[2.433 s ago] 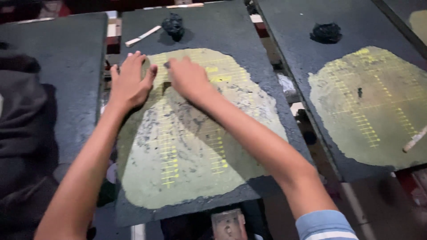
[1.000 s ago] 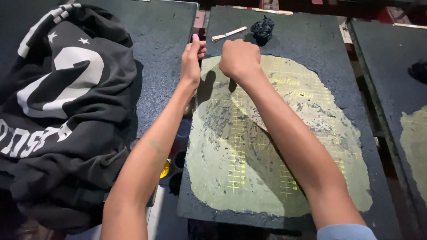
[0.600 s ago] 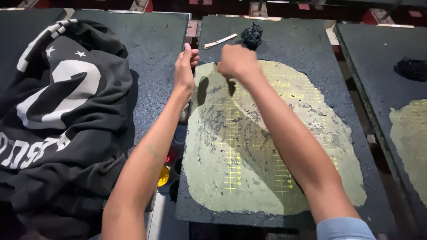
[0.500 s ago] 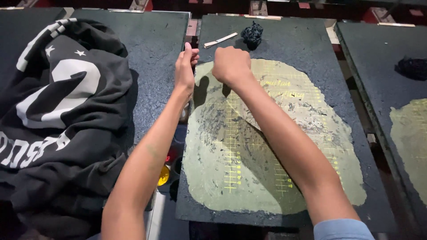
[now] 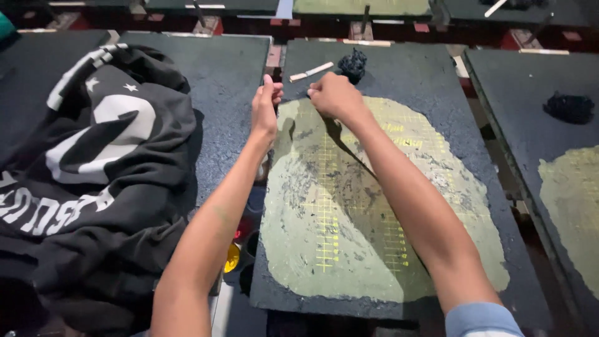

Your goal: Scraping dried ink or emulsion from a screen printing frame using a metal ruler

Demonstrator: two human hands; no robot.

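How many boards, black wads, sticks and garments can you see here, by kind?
Boards with a yellow-green patch: 3, centre, right, far
Plain dark boards: 2, left, far left
Black wads: 2
Pale sticks: 2
Black garments: 1
Total: 10

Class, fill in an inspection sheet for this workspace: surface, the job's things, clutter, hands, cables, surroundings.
Surface: dark board with a large pale green patch bearing yellow grid lines, worn dark in places.
Job's things: both hands sit at the board's top edge; whether they hold anything cannot be told.
Clutter: pale stick and black wad at the board's top; small pots between boards.
Hands: left hand at the board's left edge, fingers curled; right hand fisted on the patch.
Cables: nothing seen.
Surroundings: black garment with white print on the left board; right board with its own patch and black wad.
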